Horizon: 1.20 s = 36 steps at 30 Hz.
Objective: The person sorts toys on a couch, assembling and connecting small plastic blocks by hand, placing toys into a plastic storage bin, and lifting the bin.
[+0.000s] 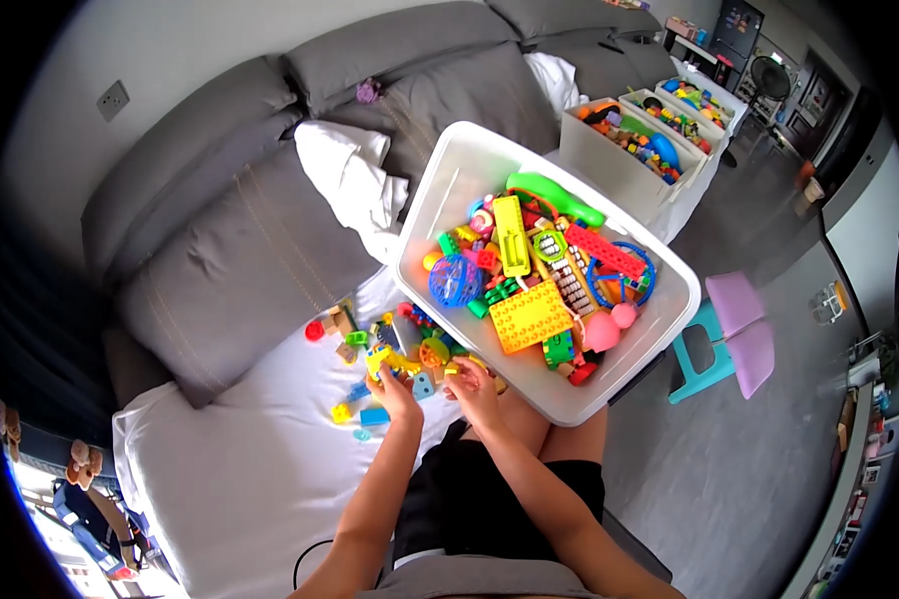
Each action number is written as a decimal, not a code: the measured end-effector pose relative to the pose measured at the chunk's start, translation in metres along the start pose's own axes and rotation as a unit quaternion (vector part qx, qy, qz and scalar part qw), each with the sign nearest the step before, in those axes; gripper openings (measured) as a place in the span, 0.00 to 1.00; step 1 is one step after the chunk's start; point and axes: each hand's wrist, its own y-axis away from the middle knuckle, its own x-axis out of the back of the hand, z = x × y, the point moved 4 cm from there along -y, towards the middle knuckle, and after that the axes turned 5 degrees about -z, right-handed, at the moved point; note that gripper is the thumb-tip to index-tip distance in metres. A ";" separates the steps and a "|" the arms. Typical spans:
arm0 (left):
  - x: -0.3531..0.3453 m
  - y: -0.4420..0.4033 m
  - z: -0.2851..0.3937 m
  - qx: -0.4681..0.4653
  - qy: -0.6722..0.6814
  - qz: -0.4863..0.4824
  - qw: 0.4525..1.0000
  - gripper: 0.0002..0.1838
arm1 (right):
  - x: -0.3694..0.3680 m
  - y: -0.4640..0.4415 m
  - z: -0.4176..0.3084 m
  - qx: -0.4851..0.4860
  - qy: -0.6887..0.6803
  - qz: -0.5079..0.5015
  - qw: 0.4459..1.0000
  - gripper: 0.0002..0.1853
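Note:
My left hand is closed around a yellow toy with an uneven outline, its exact kind too small to make out. Pinched in the fingers of my right hand is a small yellow piece. Both hands are over a pile of loose toys on the white sheet, among them a round orange-and-green toy, a light blue block, a blue block and a yellow block. A large white plastic bin full of toys stands tilted just beyond my right hand.
The grey sofa runs along the wall, with a crumpled white cloth on it. More toy-filled bins line the far right. A turquoise and pink chair stands on the grey floor.

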 end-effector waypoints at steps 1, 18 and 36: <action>-0.029 0.007 0.003 -0.019 0.027 -0.039 0.999 0.27 | 0.004 -0.004 -0.022 0.013 -0.031 0.012 0.999 0.24; 0.035 -0.001 0.008 -0.217 -0.295 -0.228 0.902 0.07 | -0.001 0.010 0.000 0.177 0.381 -0.012 0.907 0.17; 0.027 0.006 0.007 -0.387 -0.653 -0.308 0.574 0.22 | -0.012 0.002 0.041 0.137 0.526 -0.079 0.836 0.15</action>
